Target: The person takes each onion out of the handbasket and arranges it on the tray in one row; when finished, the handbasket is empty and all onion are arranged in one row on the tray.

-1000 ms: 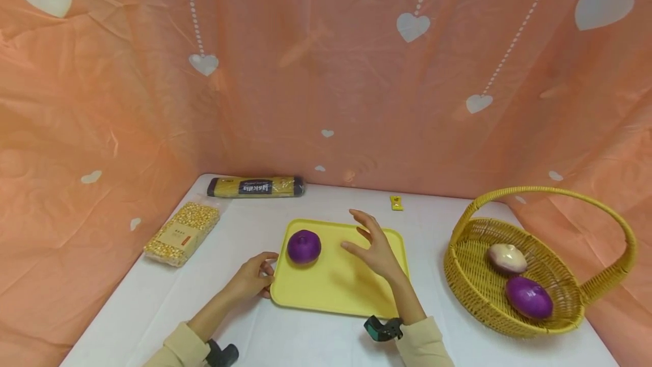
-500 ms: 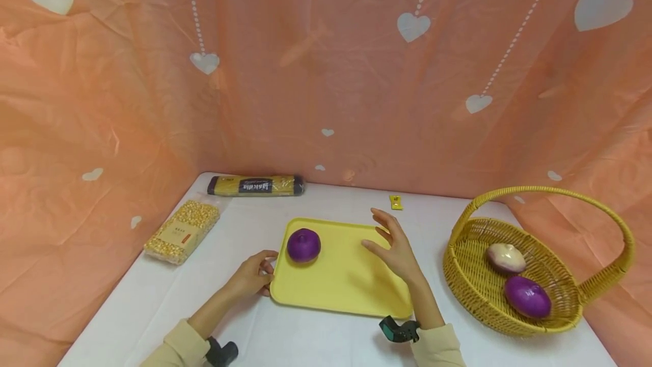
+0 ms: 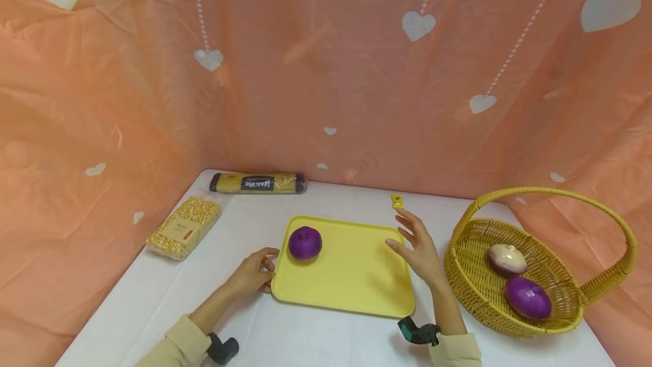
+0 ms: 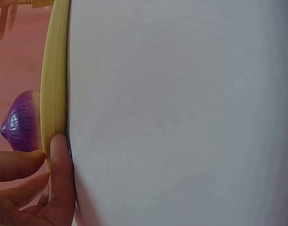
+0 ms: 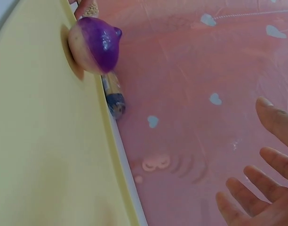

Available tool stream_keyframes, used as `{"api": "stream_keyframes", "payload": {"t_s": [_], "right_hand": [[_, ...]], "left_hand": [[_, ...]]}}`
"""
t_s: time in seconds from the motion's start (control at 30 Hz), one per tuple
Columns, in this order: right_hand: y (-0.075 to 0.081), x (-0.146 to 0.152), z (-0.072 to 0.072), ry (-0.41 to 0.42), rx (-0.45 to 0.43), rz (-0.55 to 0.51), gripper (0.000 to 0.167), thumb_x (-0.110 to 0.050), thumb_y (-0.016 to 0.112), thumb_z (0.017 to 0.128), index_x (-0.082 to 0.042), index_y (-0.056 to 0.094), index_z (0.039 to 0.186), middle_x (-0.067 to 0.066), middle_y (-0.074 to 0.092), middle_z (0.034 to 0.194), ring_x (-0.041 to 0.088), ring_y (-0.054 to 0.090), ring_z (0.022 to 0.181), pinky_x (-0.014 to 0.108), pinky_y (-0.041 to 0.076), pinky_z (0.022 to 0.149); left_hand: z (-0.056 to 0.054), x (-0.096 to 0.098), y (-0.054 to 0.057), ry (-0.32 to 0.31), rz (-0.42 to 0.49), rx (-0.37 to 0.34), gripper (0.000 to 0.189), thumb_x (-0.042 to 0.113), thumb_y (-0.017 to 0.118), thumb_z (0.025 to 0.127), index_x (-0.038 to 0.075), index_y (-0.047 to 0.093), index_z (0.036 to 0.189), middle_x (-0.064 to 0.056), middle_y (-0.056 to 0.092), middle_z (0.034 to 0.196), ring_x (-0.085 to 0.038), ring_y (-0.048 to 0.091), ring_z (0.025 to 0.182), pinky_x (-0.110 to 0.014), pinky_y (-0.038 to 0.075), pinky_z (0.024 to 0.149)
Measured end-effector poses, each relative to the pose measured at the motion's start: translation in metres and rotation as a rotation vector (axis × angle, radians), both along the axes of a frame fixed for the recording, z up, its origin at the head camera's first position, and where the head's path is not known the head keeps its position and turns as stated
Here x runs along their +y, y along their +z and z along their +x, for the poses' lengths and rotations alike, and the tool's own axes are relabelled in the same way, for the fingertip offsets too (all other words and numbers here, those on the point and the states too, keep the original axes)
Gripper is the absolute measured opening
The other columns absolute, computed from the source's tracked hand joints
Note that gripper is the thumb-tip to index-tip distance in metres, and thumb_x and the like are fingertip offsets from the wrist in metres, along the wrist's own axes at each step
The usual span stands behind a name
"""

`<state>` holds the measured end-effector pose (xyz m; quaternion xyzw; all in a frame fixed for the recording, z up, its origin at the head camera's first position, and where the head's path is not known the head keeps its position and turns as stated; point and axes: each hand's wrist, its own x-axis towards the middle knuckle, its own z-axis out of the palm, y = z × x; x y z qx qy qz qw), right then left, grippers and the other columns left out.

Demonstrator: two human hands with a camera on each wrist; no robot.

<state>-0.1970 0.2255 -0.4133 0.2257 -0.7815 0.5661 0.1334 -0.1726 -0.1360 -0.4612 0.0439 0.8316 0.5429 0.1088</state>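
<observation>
From the head view, I see a yellow tray [image 3: 351,271] lying flat on the white table [image 3: 305,341], directly in front of the person. A purple onion [image 3: 305,243] sits on it by itself, near the far left corner. The left hand [image 3: 252,273] is at the tray's left edge with bent fingers, probably to keep the tray steady. The right hand [image 3: 423,248] hovers over the tray's right side, fingers apart and gently curved, holding nothing. On the person's right stands a wicker basket [image 3: 474,299], where a pale onion [image 3: 506,259] and a second purple one [image 3: 528,298] lie side by side; its raised wall would stop such round things rolling off. A bag of corn [image 3: 184,228], a pack of pasta [image 3: 257,183] and a small yellow packet [image 3: 397,201] lie around the tray, off its surface, below the pink curtain [image 3: 346,84].

From the left wrist, the left hand's grip shows closely: one fingertip lies against the tray's outer wall and others meet the rim, so I take it as a light pinch. The far ends of some fingers are hidden.

From the right wrist, the right hand's fingers are spread well apart and touch nothing. The onion is glossy and deep purple, fading to cream at the base, with a little pointed tip on top. It rests on that pale base, likely its steadiest side. The tray looks smooth and plain, with a low raised rim.
</observation>
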Motion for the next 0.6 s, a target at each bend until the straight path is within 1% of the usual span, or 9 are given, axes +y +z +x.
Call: {"api": "stream_keyframes", "payload": {"t_s": [0.1,0.2,0.3,0.43,0.5,0.6], "right_hand": [[0.000,0.006,0.000,-0.009,0.016,-0.019,0.069,0.006,0.067,0.079,-0.004,0.036,0.140,0.015,0.035,0.141,0.037,0.035,0.129,0.029,0.038,0.107],[0.000,0.011,0.002,-0.017,0.036,-0.040,0.069,0.009,0.066,0.079,-0.002,0.036,0.140,0.013,0.036,0.140,0.038,0.036,0.127,0.021,0.039,0.105],[0.002,0.016,0.005,-0.024,0.051,-0.059,0.069,0.011,0.065,0.078,0.001,0.036,0.139,0.011,0.037,0.140,0.035,0.037,0.127,0.019,0.040,0.104],[0.004,0.021,0.007,-0.030,0.065,-0.069,0.067,0.013,0.064,0.078,0.004,0.035,0.139,0.004,0.039,0.139,0.027,0.039,0.127,0.020,0.040,0.104],[0.004,0.025,0.008,-0.038,0.057,-0.076,0.067,0.013,0.063,0.079,0.004,0.034,0.139,0.001,0.040,0.139,0.023,0.040,0.127,0.019,0.040,0.103],[0.005,0.031,0.011,-0.063,0.031,-0.094,0.066,0.011,0.063,0.080,0.003,0.035,0.139,0.000,0.039,0.139,0.021,0.040,0.126,0.017,0.040,0.102]], "left_hand": [[-0.001,0.000,0.001,-0.009,0.004,0.006,0.051,-0.016,0.051,0.078,-0.009,0.044,0.128,-0.013,0.049,0.084,-0.015,0.053,0.056,-0.030,0.058,0.050],[-0.001,0.000,0.001,-0.012,0.003,0.002,0.051,-0.016,0.051,0.079,-0.009,0.043,0.129,-0.013,0.049,0.084,-0.016,0.054,0.056,-0.030,0.058,0.050],[-0.001,-0.001,0.000,-0.015,-0.004,-0.005,0.052,-0.016,0.051,0.079,-0.009,0.043,0.130,-0.014,0.049,0.084,-0.015,0.054,0.056,-0.030,0.058,0.051],[0.000,-0.001,-0.001,-0.017,-0.003,-0.003,0.054,-0.016,0.051,0.077,-0.009,0.043,0.130,-0.014,0.050,0.085,-0.015,0.052,0.056,-0.030,0.058,0.050],[0.000,-0.001,-0.001,-0.016,0.002,-0.001,0.054,-0.016,0.051,0.076,-0.010,0.043,0.129,-0.013,0.049,0.084,-0.015,0.052,0.057,-0.029,0.058,0.050],[0.000,-0.001,-0.001,-0.013,0.007,0.006,0.053,-0.016,0.051,0.077,-0.010,0.043,0.129,-0.012,0.049,0.084,-0.015,0.051,0.057,-0.029,0.057,0.049]]}}
